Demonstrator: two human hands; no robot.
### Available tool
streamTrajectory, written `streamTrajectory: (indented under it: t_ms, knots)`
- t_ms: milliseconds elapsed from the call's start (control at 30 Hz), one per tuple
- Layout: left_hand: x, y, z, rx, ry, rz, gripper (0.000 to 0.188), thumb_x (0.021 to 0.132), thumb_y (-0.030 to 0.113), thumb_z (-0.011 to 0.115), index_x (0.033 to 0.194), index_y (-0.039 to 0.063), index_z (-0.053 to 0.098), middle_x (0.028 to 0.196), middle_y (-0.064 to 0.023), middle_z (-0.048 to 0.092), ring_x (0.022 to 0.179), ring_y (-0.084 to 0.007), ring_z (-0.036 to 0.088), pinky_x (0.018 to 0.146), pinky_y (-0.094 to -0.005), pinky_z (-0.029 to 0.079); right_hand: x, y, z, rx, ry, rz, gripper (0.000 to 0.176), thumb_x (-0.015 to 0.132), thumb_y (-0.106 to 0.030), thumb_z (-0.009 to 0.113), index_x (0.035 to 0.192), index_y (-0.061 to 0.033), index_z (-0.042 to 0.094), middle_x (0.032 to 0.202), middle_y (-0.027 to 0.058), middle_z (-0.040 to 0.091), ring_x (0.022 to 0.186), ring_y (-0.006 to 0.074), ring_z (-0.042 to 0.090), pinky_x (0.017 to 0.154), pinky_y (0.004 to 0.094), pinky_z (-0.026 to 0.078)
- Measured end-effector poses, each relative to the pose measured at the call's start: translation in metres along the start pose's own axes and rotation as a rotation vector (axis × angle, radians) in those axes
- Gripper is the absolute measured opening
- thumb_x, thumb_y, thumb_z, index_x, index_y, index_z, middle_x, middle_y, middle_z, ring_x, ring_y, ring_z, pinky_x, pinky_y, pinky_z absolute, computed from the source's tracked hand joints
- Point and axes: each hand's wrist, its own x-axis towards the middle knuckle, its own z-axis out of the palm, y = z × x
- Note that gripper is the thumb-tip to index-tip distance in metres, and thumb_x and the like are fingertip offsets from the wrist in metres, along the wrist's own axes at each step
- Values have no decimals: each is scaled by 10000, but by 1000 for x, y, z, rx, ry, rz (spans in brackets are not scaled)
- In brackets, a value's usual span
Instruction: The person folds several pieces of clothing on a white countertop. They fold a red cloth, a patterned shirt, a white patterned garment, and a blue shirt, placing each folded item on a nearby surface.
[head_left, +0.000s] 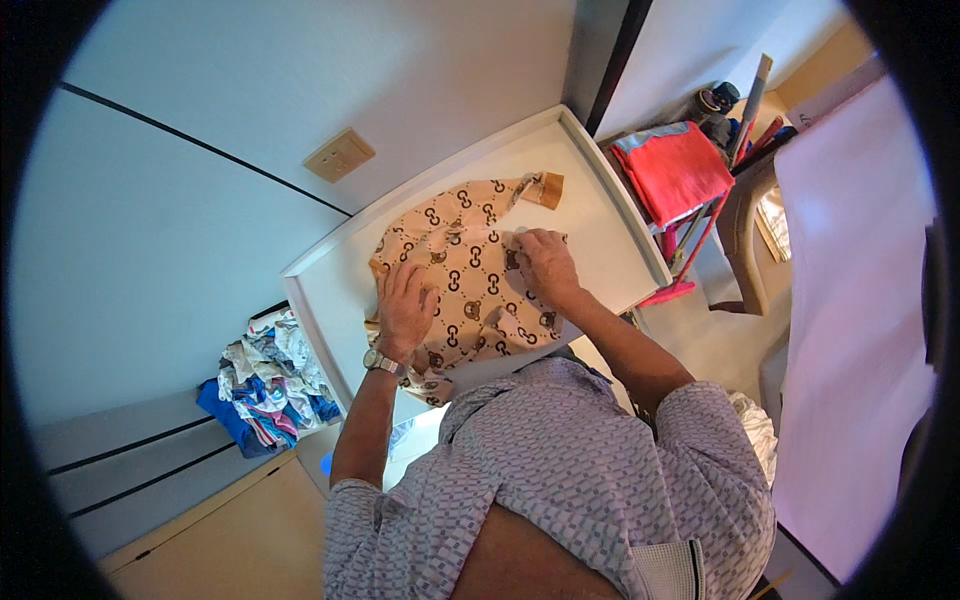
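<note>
A tan long-sleeved garment with a dark link and bear-head pattern lies spread on a white rimmed table. One sleeve stretches along the far side and ends in a brown cuff. My left hand, with a wristwatch at the wrist, rests flat on the left part of the cloth, fingers slightly apart. At the garment's right edge is my right hand, its fingers bent against the fabric; whether they pinch it is hidden. Near my body, the cloth is rumpled and partly folded.
Left of the table sits a heap of mixed clothes. A wall with a socket plate borders the far side. To the right are a red folded cloth, a pink-handled tool, a brown curved chair part and a pale hanging sheet.
</note>
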Motion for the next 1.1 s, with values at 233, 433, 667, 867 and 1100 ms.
streamTrajectory:
  t_ms: [233, 433, 667, 867, 1100]
  knots:
    - [53, -14, 19, 5, -8, -57, 544, 1040, 267, 692, 1521, 50, 561, 1602, -191, 530, 1518, -400, 450, 1273, -554, 329, -13, -5, 6, -166, -56, -100, 469, 921, -188, 772, 1364, -99, 648, 1451, 109, 586, 1396, 368, 512, 1138, 548, 414]
    - [26, -24, 26, 56, 1, -244, 656, 1030, 324, 708, 1568, 4, 511, 1705, -214, 424, 1587, -418, 366, 1304, -568, 275, -18, 20, -18, -203, -137, -33, 490, 932, -236, 779, 1386, -110, 644, 1495, 111, 558, 1426, 362, 488, 1148, 551, 406]
    - [-1, -8, 20, 64, -13, -235, 753, 1036, 378, 690, 1625, -18, 438, 1725, -270, 366, 1625, -445, 289, 1323, -591, 215, 80, 41, -14, 118, 7, 205, 620, 978, -293, 748, 1521, -82, 534, 1163, 183, 737, 1080, 430, 703, 934, 533, 565]
    - [1, -17, 11, 111, -47, -313, 807, 1011, 448, 728, 1636, 24, 443, 1722, -249, 386, 1626, -430, 304, 1307, -626, 228, 165, 52, 8, -42, -123, 282, 469, 960, -352, 781, 1306, -55, 677, 1007, 195, 798, 943, 391, 778, 842, 482, 611]
    - [1, -47, 14, 30, 87, -285, 729, 1001, 427, 752, 1563, 30, 513, 1660, -236, 471, 1569, -430, 390, 1289, -610, 268, 184, 40, 9, 200, 208, 37, 110, 997, -133, 758, 1075, -63, 722, 923, 126, 804, 831, 261, 797, 777, 383, 622]
